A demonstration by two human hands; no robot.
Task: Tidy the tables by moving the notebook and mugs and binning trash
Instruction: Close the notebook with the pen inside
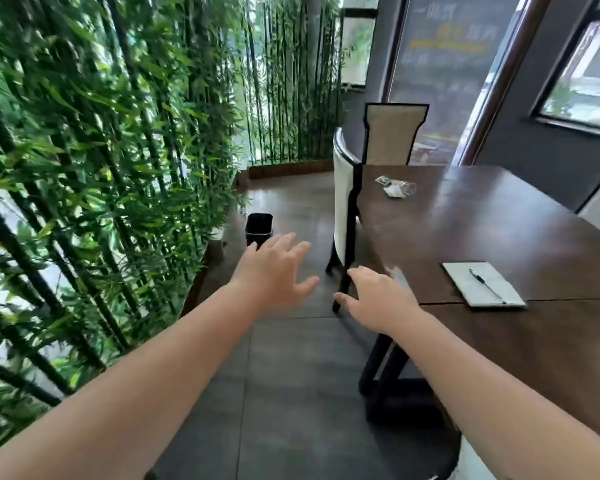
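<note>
**Hands empty, trash blurred**

The notebook [484,284] lies shut on the table [499,230], a pen [482,280] on it. Far off, crumpled trash [395,188] is too blurry to identify. Left hand [274,268] and right hand [378,296] hover spread, gripping nothing. The black bin [259,228] is partly hidden behind fingers.

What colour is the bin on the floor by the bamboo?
Black; the bin shows plainly in the head view.
</note>
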